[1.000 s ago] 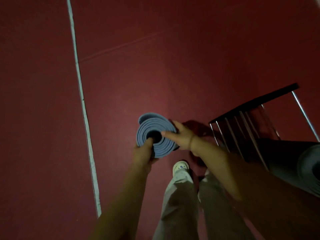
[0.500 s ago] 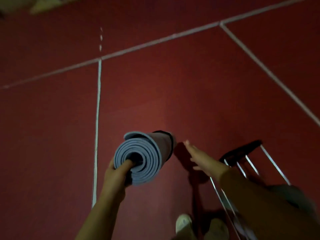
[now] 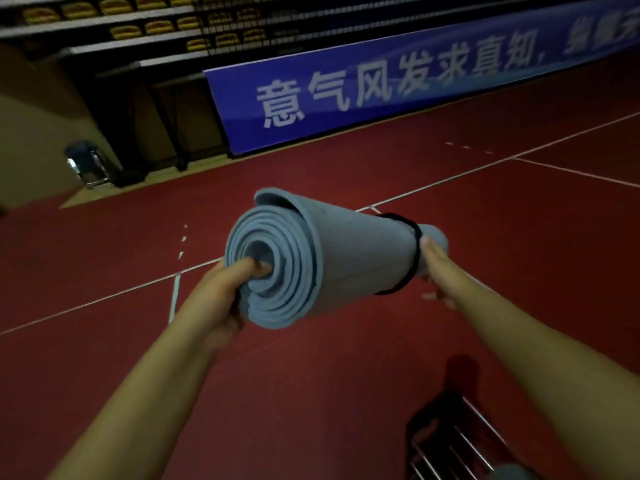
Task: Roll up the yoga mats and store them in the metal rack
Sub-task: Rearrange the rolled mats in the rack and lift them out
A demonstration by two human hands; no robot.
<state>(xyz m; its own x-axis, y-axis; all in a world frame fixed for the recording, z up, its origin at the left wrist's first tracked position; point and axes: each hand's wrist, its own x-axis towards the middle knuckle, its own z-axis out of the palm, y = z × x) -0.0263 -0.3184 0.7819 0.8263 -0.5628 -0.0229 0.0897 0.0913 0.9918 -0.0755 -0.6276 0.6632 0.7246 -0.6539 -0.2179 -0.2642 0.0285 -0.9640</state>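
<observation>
Above the red court floor (image 3: 311,393), a rolled blue-grey yoga mat (image 3: 346,258) is held off the ground, roughly level, with its spiral end facing the camera and its far end pointing away to the right. A black strap (image 3: 414,251) circles the roll near that far end. The left hand (image 3: 214,303) grips the near end: the thumb is pushed into the hollow core of the spiral, and its other fingers are clenched around the outer layers beneath. The right hand (image 3: 436,268) is against the side of the roll just at the strap, thumb lying on the mat; its other fingers are mostly hidden behind or below the roll and blurred, so I cannot tell whether it has closed on the mat or only rests against it.

At the lower right corner stands the metal rack (image 3: 450,441), dark-framed with thin silver bars, well below the mat and apart from it. A grey rounded shape (image 3: 512,472) at the rack's bottom edge may be another rolled mat, but too little shows to be sure. The right forearm crosses the view above the rack.

White court lines (image 3: 114,296) run across the floor. Farther off, a blue banner (image 3: 381,88) with white Chinese characters lines the court edge, with tiered spectator seating (image 3: 138,26) above it and a small dark cart or chair (image 3: 86,164) by the wall at left.
</observation>
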